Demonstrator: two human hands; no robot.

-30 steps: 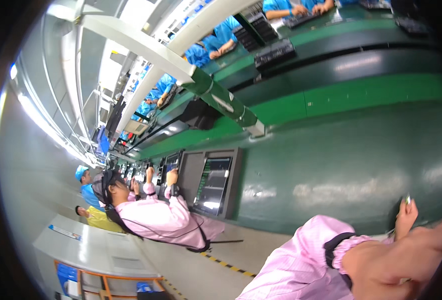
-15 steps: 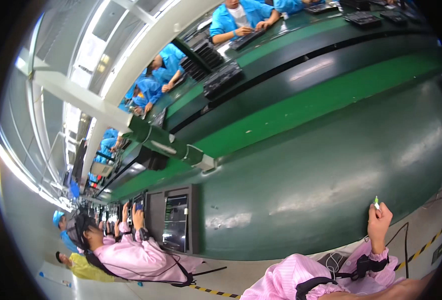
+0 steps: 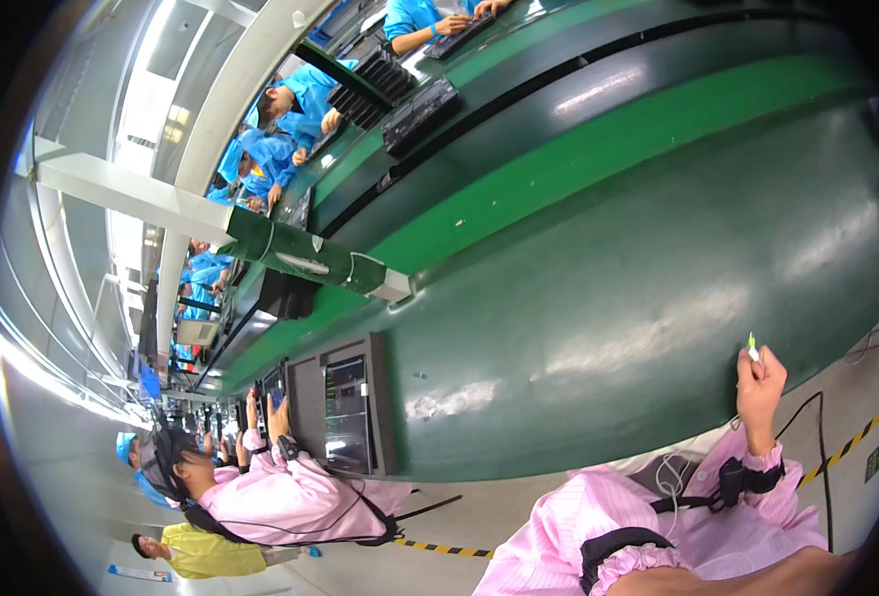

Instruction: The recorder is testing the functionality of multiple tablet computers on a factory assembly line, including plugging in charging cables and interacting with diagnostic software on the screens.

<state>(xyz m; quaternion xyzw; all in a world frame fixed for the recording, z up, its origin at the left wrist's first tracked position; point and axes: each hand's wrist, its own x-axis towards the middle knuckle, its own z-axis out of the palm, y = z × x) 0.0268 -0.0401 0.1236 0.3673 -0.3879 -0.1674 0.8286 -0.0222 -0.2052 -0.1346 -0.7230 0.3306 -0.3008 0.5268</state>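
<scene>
My right hand [image 3: 760, 392] is raised over the near right edge of the green bench [image 3: 559, 397]. Its fingers are closed around a small slim white-and-green pen-like thing [image 3: 753, 346], whose green end points up and away from me; its exact kind is too small to make out. Of my left arm, the pink cuff [image 3: 638, 568] and bare skin [image 3: 747, 578] show along the lower edge, close to the camera. The left hand and its fingers lie outside the picture.
A dark foam tray [image 3: 380, 397] with a glossy black panel [image 3: 348, 415] lies left on the bench. Beside it sits a person in pink [image 3: 300, 492]. A green-wrapped post [image 3: 310, 260] stands at the bench. Across it, people in blue [image 3: 305, 104] work near a stack of black units [image 3: 375, 87].
The view has shifted, so the bench and people across it sit further left and higher. My right hand still grips the pen-like thing, now higher in the picture.
</scene>
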